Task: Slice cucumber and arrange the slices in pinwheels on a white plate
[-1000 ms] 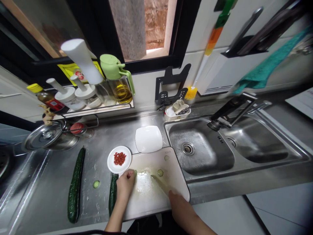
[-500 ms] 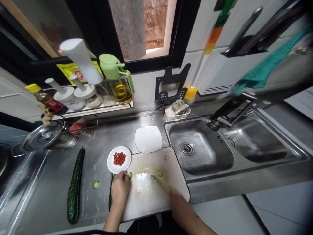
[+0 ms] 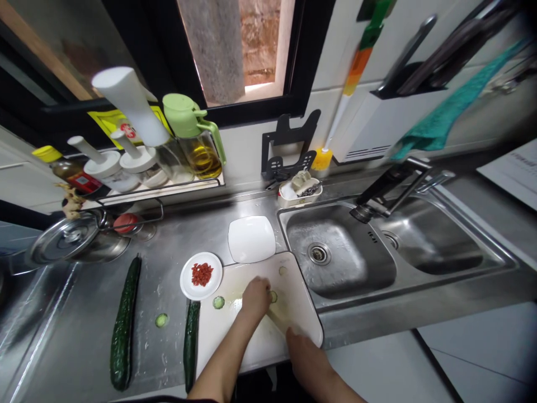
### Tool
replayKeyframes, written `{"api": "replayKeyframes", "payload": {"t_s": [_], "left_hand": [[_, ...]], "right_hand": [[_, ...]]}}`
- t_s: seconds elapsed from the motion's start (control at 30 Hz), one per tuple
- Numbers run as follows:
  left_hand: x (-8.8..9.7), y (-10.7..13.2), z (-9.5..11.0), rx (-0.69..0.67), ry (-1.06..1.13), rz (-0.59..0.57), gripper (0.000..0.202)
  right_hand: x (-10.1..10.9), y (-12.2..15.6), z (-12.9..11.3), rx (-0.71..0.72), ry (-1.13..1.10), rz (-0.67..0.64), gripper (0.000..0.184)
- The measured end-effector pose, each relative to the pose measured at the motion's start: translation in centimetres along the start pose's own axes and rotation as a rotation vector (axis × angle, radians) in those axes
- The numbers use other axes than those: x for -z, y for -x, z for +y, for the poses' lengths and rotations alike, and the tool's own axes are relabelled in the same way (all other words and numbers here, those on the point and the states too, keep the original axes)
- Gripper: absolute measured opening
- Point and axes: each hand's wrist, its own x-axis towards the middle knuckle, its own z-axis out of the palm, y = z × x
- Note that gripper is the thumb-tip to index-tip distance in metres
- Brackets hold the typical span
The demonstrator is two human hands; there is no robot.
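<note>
My left hand [image 3: 257, 298] is over the middle of the white cutting board [image 3: 226, 341], fingers curled together beside a cucumber slice [image 3: 273, 296]. Whether they touch that slice or hold anything is hidden. My right hand [image 3: 305, 354] is closed around a knife [image 3: 277, 321] at the board's right side, its blade low over the board and pointing up-left. Another cucumber slice [image 3: 218, 303] lies near the board's left edge, and a pale, thin slice [image 3: 282, 271] near its upper right corner. Along the left edge rests a dark green cucumber [image 3: 191, 344].
A larger cucumber [image 3: 126, 324] and a slice [image 3: 161, 320] lie on the steel counter. A round plate of chopped red pieces [image 3: 202, 274] and a white square plate [image 3: 251, 239] stand behind the board. The sink [image 3: 339, 252] is to the right; a condiment shelf [image 3: 163, 190] hangs at back left.
My left hand has moved right from the slice at the board's left edge, leaving it lying there, to the slice near the knife. My right hand still holds the knife in nearly the same place.
</note>
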Motion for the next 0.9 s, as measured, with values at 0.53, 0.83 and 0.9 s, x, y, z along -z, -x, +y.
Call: {"api": "replayKeyframes", "payload": {"t_s": [0.53,0.83,0.9], "left_hand": [[-0.8,-0.5,0.8,-0.055,-0.005,-0.078,0.019],[0.0,-0.4,1.1,-0.072,0.047,-0.073,0.017],[0.2,-0.3,0.7,-0.061,0.077,-0.056,0.016]], "right_hand": [[0.3,0.1,0.2,0.005,-0.058,0.003,0.049],[0.7,0.3,0.0,-0.001,-0.015,-0.01,0.052],[0.8,0.4,0.0,-0.003,-0.012,-0.017,0.052]]}}
